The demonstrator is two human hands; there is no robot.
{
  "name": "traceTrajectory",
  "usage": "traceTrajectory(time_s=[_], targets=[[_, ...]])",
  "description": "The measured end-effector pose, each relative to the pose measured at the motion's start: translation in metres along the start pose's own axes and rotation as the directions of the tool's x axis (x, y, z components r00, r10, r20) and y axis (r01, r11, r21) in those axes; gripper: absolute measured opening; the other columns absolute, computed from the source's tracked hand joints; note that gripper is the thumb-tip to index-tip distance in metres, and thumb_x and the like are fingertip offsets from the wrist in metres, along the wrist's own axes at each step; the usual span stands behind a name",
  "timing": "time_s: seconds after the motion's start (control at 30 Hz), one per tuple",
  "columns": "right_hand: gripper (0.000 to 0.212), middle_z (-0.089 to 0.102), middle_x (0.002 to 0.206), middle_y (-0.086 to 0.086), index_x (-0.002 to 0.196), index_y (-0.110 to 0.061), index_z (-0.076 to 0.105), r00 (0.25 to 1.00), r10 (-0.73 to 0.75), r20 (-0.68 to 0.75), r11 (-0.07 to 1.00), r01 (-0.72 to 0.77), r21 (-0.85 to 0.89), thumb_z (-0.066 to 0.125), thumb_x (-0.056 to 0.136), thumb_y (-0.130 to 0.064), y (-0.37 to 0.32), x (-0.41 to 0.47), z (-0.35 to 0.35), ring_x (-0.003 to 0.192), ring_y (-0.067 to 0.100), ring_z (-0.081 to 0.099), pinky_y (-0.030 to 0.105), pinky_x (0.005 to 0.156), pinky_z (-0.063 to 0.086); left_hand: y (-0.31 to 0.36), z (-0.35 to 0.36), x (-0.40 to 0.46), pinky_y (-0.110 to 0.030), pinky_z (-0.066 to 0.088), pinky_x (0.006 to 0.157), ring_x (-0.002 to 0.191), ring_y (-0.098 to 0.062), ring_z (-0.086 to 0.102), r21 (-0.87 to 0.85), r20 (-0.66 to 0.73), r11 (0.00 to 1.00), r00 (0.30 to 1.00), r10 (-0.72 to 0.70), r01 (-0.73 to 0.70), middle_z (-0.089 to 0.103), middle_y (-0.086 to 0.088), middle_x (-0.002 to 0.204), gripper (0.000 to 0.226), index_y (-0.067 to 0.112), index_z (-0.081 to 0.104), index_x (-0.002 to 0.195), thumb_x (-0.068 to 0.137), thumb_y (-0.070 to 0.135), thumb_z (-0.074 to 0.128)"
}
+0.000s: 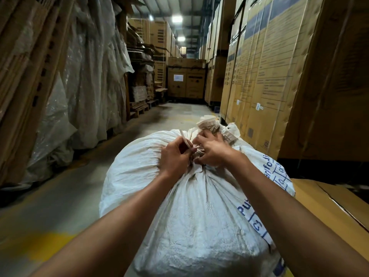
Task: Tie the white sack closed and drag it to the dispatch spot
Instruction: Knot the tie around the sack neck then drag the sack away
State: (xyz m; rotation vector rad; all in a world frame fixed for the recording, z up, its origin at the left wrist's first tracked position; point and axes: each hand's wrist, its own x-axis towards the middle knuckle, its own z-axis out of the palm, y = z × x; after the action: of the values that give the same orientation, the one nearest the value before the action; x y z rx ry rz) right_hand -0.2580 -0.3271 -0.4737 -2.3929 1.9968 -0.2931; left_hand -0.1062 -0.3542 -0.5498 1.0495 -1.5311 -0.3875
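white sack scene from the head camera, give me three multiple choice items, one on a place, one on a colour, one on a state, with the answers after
1. Where do the tall stacked cartons with printed labels stand relative to the white sack?
A. On the person's right
B. On top of the sack
C. Behind the plastic sheeting on the left

2. What colour is the print on the sack's side?
A. Red
B. Blue
C. Green

3. What is the state of the sack's mouth?
A. Wide open, contents showing
B. Gathered into a bunched neck with both hands working on it
C. Sewn flat shut

Answers:
1 A, the cartons line the right side of the aisle.
2 B, the lettering is blue.
3 B, the left hand pinches a pale tie strip and the right hand grips the gathered neck.
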Motion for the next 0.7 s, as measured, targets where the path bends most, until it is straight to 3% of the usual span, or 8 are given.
traceTrajectory(time_s=[0.13, 0.33, 0.57, 0.7], targets=[[0.073, 0.022, 0.170, 0.001, 0.154, -0.038, 0.044, 1.000, -0.007, -0.020, 1.000, 0.008, 0.003, 0.080, 0.090, -0.043, 0.008, 0.003, 0.011, 0.158, 0.043, 0.014, 0.066, 0.127, 0.016, -0.003, 0.001, -0.001, -0.041, 0.059, 0.068, 0.074, -0.013, 0.073, 0.029, -0.029, 1.000, 1.000, 0.001, 0.000, 0.076, 0.009, 0.079, 0.015, 0.023, 0.075, 0.092, 0.088, 0.035, 0.084], [0.070, 0.033, 0.157, 0.003, 0.149, -0.031, 0.046, 0.998, -0.037, -0.044, 0.999, 0.037, -0.003, 0.081, 0.090, -0.040, 0.011, 0.002, 0.017, 0.149, 0.041, 0.028, 0.062, 0.120, 0.030, -0.005, 0.003, 0.003, -0.045, 0.060, 0.067, 0.074, -0.015, 0.074, -0.003, -0.037, 0.999, 0.998, -0.045, 0.045, 0.075, 0.011, 0.078, 0.021, 0.024, 0.073, 0.088, 0.085, 0.044, 0.080], [0.069, 0.039, 0.152, 0.004, 0.147, -0.030, 0.044, 0.997, -0.044, -0.058, 0.998, 0.047, 0.048, 0.082, 0.090, -0.031, 0.016, 0.007, 0.029, 0.144, 0.039, 0.035, 0.064, 0.118, 0.035, -0.007, 0.010, 0.002, -0.046, 0.063, 0.064, 0.070, -0.012, 0.076, -0.061, -0.081, 0.996, 0.994, -0.077, 0.072, 0.076, 0.009, 0.079, 0.017, 0.024, 0.072, 0.090, 0.090, 0.037, 0.084], [0.070, 0.040, 0.150, 0.002, 0.144, -0.032, 0.045, 0.997, -0.056, -0.049, 0.996, 0.059, 0.071, 0.084, 0.087, -0.033, 0.019, 0.010, 0.035, 0.139, 0.037, 0.042, 0.061, 0.117, 0.040, -0.009, 0.010, -0.001, -0.048, 0.064, 0.061, 0.064, -0.013, 0.075, -0.092, -0.037, 0.991, 0.995, -0.096, 0.093, 0.077, 0.006, 0.074, 0.017, 0.023, 0.071, 0.086, 0.095, 0.035, 0.079]])
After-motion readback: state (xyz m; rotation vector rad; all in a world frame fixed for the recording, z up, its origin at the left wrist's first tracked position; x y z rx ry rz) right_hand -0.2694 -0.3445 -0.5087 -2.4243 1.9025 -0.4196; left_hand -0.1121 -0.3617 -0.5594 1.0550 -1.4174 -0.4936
